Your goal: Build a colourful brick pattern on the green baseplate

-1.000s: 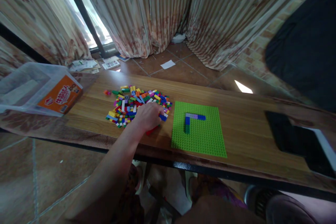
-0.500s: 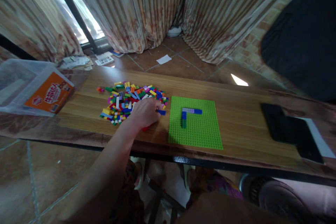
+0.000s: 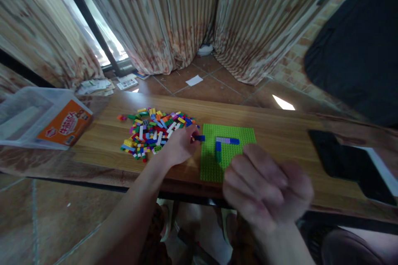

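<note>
My left hand (image 3: 180, 145) is closed around a dark blue toy brick (image 3: 200, 138), whose end pokes out past the fingertips by the left edge of the green baseplate (image 3: 242, 130). On the plate, joined bricks form a corner: a top row with a pale lilac brick (image 3: 223, 140) and a blue brick (image 3: 234, 141), and a column of a blue brick (image 3: 218, 146) over a green one (image 3: 218, 157). My right hand (image 3: 267, 186), curled and blurred, hovers over the plate's lower right part and hides it. No object shows in its fingers.
A pile of loose colourful bricks (image 3: 149, 132) lies left of the plate on the wooden table (image 3: 102, 140). A clear plastic box (image 3: 31, 95) with an orange label stands at the left end. Dark flat objects (image 3: 336, 157) lie at the right.
My left hand has moved slightly right with the blue brick, from the pile's edge to the baseplate's edge. My right hand has come into view from below. The view has tilted up a little.
</note>
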Tool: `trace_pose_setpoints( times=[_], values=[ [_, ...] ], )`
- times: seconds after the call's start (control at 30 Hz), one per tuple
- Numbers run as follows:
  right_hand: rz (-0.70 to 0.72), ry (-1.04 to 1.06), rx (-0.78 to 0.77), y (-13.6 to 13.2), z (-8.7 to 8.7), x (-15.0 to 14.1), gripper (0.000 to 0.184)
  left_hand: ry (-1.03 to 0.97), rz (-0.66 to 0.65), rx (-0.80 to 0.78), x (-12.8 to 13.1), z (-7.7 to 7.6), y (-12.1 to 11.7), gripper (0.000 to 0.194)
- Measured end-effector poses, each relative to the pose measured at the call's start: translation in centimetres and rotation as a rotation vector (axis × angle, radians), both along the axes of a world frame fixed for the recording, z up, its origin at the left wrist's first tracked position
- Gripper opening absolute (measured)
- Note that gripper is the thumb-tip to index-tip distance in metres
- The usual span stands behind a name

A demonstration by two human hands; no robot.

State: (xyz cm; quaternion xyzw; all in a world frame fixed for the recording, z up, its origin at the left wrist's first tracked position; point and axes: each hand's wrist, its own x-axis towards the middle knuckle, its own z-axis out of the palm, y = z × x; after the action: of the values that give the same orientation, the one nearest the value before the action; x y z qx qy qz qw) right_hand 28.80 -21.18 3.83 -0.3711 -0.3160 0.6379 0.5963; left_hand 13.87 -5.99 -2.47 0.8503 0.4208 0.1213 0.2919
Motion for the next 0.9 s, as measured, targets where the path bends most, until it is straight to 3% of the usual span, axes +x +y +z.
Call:
trace_pose_setpoints(
  times=[0.1, 0.23, 0.3, 0.37, 0.47, 0.57, 0.7, 0.8, 0.9],
  values=[
    [-0.26, -0.045, 0.021, 3.6, -1.5, 0.4, 0.022, -0.122, -0.043, -0.083, 0.5, -0.1, -0.4, 0.01],
    [-0.492, -0.648, -0.016, 4.4, -4.2, 2.6, 0.01, -0.282, -0.108, -0.173, 1.6, 0.1, -1.1, 0.013],
    [-0.478, -0.987, 0.006, 3.9, -5.3, 3.0, 0.017, -0.322, -0.139, -0.203, 2.1, 0.1, -1.5, 0.014],
    [-0.365, -1.177, 0.03, 3.4, -5.8, 2.9, 0.025, -0.339, -0.176, -0.22, 2.7, 0.1, -1.9, 0.015],
    [-0.251, -1.273, 0.048, 3.0, -5.9, 2.7, 0.028, -0.345, -0.224, -0.226, 3.5, -0.2, -2.5, 0.016],
    [-0.261, -1.334, 0.031, 2.8, -5.9, 3.2, 0.026, -0.341, -0.231, -0.208, 4.5, -0.8, -3.1, 0.018],
    [-0.279, -1.465, -0.098, 2.4, -6.8, 4.7, 0.026, -0.329, -0.14, -0.153, 5.5, -1.4, -3.8, 0.024],
    [-0.309, -1.651, -0.28, 2.3, -7.7, 6.1, 0.023, -0.205, -0.012, -0.038, 5.5, -1.4, -3.6, 0.028],
    [-0.302, -1.751, -0.362, 2.4, -8.3, 6.9, 0.021, -0.068, 0.063, 0.056, 4.9, -1.4, -2.9, 0.031]
  ],
)
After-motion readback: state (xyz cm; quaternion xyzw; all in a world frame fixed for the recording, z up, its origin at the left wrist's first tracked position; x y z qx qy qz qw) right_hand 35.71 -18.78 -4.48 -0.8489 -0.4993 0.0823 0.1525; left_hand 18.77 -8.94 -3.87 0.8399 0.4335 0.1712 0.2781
